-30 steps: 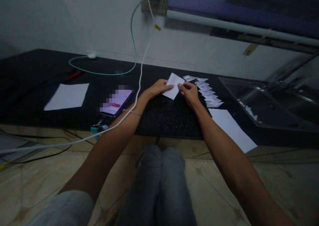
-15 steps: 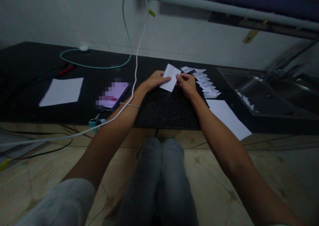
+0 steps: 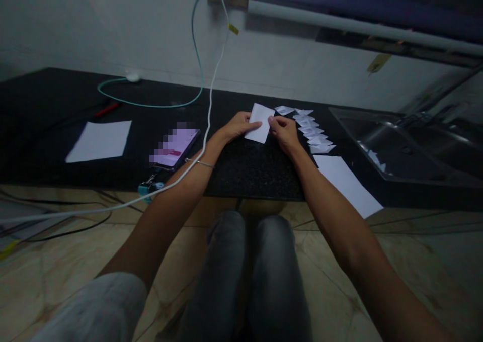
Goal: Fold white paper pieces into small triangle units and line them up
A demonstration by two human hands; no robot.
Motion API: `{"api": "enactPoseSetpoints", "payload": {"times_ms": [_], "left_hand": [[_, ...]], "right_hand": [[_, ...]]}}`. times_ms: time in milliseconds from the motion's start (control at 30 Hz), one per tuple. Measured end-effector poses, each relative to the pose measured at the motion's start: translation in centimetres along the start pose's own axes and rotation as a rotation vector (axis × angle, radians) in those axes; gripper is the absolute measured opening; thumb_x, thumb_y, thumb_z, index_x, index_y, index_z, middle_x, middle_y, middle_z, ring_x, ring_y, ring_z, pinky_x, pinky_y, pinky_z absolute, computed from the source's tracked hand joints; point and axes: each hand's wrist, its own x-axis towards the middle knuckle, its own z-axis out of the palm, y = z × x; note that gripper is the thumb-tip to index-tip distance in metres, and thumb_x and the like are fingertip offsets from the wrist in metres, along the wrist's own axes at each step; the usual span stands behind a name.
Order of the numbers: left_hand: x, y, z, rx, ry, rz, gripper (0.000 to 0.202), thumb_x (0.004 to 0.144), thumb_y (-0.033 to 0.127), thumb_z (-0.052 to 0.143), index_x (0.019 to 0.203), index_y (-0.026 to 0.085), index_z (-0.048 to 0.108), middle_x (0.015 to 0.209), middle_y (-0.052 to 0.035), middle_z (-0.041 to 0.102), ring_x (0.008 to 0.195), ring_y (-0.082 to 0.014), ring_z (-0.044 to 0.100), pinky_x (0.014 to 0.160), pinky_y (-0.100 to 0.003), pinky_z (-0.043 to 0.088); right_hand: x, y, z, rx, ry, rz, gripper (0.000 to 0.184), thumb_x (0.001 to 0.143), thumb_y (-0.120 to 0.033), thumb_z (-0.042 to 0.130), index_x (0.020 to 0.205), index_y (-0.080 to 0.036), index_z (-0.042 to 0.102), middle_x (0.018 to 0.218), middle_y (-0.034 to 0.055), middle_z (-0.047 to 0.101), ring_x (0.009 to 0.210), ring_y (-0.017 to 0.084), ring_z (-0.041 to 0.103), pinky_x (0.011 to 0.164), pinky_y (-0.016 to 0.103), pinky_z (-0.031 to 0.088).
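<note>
Between my hands is a small white piece of folded paper (image 3: 259,125), held up just over the black counter. My left hand (image 3: 241,124) grips its left side, thumb lying across the front. At the right edge, my right hand (image 3: 284,130) pinches the paper between thumb and fingers. Just beyond my right hand lies a row of several folded paper boats (image 3: 311,132), overlapping one another. A larger white sheet (image 3: 347,181) rests flat under my right forearm, reaching past the counter's front edge.
Another white sheet (image 3: 100,142) lies at the left, near a phone (image 3: 175,148) with a lit screen. A white cable (image 3: 210,105) crosses over my left forearm. A teal cord (image 3: 151,105) loops on the black counter (image 3: 252,173). The metal sink (image 3: 400,151) is at right.
The folded paper has turned slightly more upright in my hands, and both hands keep their hold. My knees have moved apart. The whole view has shifted a little.
</note>
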Motion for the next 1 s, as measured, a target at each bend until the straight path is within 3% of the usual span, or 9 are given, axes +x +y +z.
{"api": "enactPoseSetpoints", "payload": {"times_ms": [167, 467, 667, 767, 867, 1000], "left_hand": [[0.2, -0.3, -0.1, -0.023, 0.025, 0.064, 0.020, 0.082, 0.024, 0.075, 0.091, 0.008, 0.070, 0.079, -0.0083, 0.072, 0.077, -0.0146, 0.068, 0.069, -0.024, 0.051], [-0.6, 0.8, -0.4, 0.104, 0.002, 0.070, 0.033, 0.087, 0.034, 0.069, 0.061, 0.014, 0.062, 0.054, -0.0007, 0.057, 0.059, -0.0095, 0.056, 0.056, -0.021, 0.040], [-0.7, 0.9, -0.3, 0.132, -0.022, 0.044, 0.031, 0.088, 0.038, 0.068, 0.067, 0.014, 0.069, 0.059, -0.0020, 0.062, 0.058, -0.0098, 0.058, 0.057, -0.021, 0.043], [-0.7, 1.0, -0.1, 0.187, -0.099, 0.036, 0.037, 0.094, 0.039, 0.059, 0.070, 0.012, 0.069, 0.061, -0.0045, 0.064, 0.055, -0.0099, 0.058, 0.057, -0.022, 0.044], [-0.6, 1.0, 0.2, 0.275, -0.170, 0.066, 0.042, 0.098, 0.037, 0.054, 0.065, 0.012, 0.063, 0.058, -0.0049, 0.062, 0.051, -0.0086, 0.054, 0.055, -0.021, 0.041], [-0.4, 0.6, 0.5, 0.387, -0.139, 0.147, 0.049, 0.103, 0.033, 0.039, 0.058, 0.017, 0.053, 0.051, -0.0014, 0.053, 0.046, -0.0077, 0.045, 0.052, -0.022, 0.035]], "right_hand": [[-0.4, -0.4, -0.1, -0.045, -0.086, -0.026, 0.044, 0.072, -0.063, 0.075, 0.067, -0.021, 0.064, 0.063, 0.0005, 0.057, 0.062, 0.014, 0.051, 0.060, 0.031, 0.044], [0.2, -0.2, -0.7, -0.082, 0.112, -0.031, 0.038, 0.070, -0.057, 0.075, 0.069, -0.019, 0.068, 0.063, 0.0001, 0.057, 0.060, 0.013, 0.047, 0.057, 0.029, 0.040], [0.2, -0.2, -0.8, -0.072, 0.128, -0.035, 0.041, 0.067, -0.061, 0.076, 0.072, -0.021, 0.070, 0.066, -0.0003, 0.059, 0.064, 0.015, 0.052, 0.059, 0.030, 0.043], [0.2, -0.5, -0.9, -0.064, 0.166, -0.035, 0.047, 0.066, -0.067, 0.074, 0.065, -0.021, 0.065, 0.063, -0.0007, 0.056, 0.065, 0.015, 0.052, 0.058, 0.029, 0.043], [0.1, -0.9, -0.8, -0.049, 0.182, -0.033, 0.051, 0.065, -0.069, 0.075, 0.059, -0.021, 0.058, 0.060, -0.0008, 0.052, 0.065, 0.016, 0.053, 0.057, 0.029, 0.043], [-0.2, -1.5, -0.7, -0.081, 0.174, -0.019, 0.052, 0.067, -0.068, 0.075, 0.056, -0.022, 0.054, 0.058, -0.0009, 0.048, 0.064, 0.016, 0.051, 0.056, 0.029, 0.043]]}}
